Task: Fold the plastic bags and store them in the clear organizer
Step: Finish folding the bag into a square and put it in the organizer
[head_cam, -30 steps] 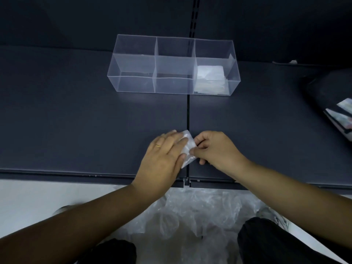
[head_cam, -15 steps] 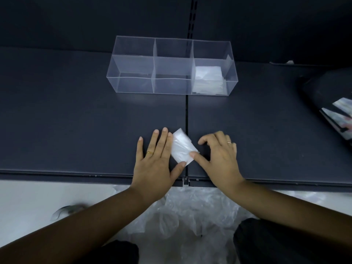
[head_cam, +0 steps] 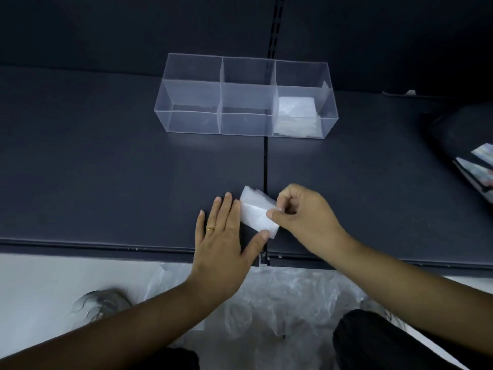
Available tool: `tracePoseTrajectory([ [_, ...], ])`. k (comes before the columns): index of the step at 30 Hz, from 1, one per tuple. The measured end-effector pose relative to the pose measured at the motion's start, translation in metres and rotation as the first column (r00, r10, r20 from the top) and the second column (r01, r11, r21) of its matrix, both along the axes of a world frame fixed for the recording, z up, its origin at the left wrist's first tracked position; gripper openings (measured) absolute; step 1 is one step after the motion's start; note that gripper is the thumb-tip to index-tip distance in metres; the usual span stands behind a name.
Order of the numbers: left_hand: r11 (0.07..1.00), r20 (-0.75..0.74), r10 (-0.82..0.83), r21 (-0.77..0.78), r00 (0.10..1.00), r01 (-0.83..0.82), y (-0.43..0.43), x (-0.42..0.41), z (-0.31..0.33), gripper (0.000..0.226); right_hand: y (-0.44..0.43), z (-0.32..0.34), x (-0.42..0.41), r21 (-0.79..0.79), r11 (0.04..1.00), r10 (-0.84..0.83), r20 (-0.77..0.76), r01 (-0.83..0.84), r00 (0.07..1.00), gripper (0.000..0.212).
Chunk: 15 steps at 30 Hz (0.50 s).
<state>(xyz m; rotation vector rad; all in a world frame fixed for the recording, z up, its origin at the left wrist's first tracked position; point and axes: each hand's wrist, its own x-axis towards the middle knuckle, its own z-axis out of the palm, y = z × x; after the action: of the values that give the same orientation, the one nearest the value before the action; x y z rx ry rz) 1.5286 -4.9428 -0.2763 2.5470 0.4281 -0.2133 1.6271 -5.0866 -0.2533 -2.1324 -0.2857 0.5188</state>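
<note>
- Our right hand made the grip: thumb and curled fingers pinched narrowly on the right edge of the folded plastic bag.
- Our left hand lay flat beside the bag with straight fingers, holding nothing. Its thumb tip touched the bag's near corner and its forefinger ran along the left edge.
- The bag was a small white packet lying slantwise on the dark shelf, across the seam between the two panels and near the front edge.
- We judged the folding of this bag to be finished or nearly so, and the step in hand to be the pick-up for storing.
- The clear organizer stood well apart at the back of the shelf. Its right compartment held a stack of folded bags, and the other two looked bare.
- The next move would call for a firm pinch, so the slippery folds do not spring open on the way into a compartment.
- A heap of loose plastic bags lay below the shelf, so much of the task remained.
</note>
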Motion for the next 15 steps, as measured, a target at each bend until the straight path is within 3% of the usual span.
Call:
tracePoseTrajectory([
  [2, 0.989, 0.112, 0.060, -0.141, 0.992, -0.044, 0.008, 0.007, 0.017, 0.101, -0.005, 0.014, 0.005, 0.012, 0.993, 0.118, 0.039, -0.119, 0.992, 0.027],
  [5, 0.949, 0.289, -0.281, -0.059, 0.915, 0.310, 0.021, 0.031, 0.050, 0.110, -0.009, 0.038, 0.008, -0.057, 0.939, 0.344, 0.164, -0.339, 0.925, 0.033],
  [6, 0.909, 0.252, -0.383, -0.067, 0.889, 0.410, 0.024, 0.039, 0.058, 0.105, -0.009, 0.046, 0.008, -0.064, 0.921, 0.388, 0.210, -0.384, 0.897, 0.035],
  [7, 0.877, 0.204, -0.436, -0.122, 0.877, 0.464, 0.026, 0.045, 0.064, 0.085, -0.009, 0.052, 0.010, -0.059, 0.913, 0.406, 0.250, -0.404, 0.879, 0.037],
  [9, 0.874, 0.157, -0.375, -0.268, 0.914, 0.405, 0.026, 0.053, 0.069, 0.019, -0.012, 0.060, 0.016, 0.000, 0.925, 0.367, 0.260, -0.380, 0.893, 0.038],
  [12, 0.889, 0.234, -0.209, -0.360, 0.950, 0.284, 0.029, 0.058, 0.064, 0.030, -0.017, 0.065, 0.034, 0.103, 0.962, 0.240, 0.120, -0.253, 0.963, 0.026],
  [15, 0.901, 0.316, -0.028, -0.402, 0.948, 0.160, 0.035, 0.061, 0.062, 0.018, -0.017, 0.069, 0.070, 0.115, 0.985, 0.120, 0.085, -0.129, 0.989, 0.014],
])
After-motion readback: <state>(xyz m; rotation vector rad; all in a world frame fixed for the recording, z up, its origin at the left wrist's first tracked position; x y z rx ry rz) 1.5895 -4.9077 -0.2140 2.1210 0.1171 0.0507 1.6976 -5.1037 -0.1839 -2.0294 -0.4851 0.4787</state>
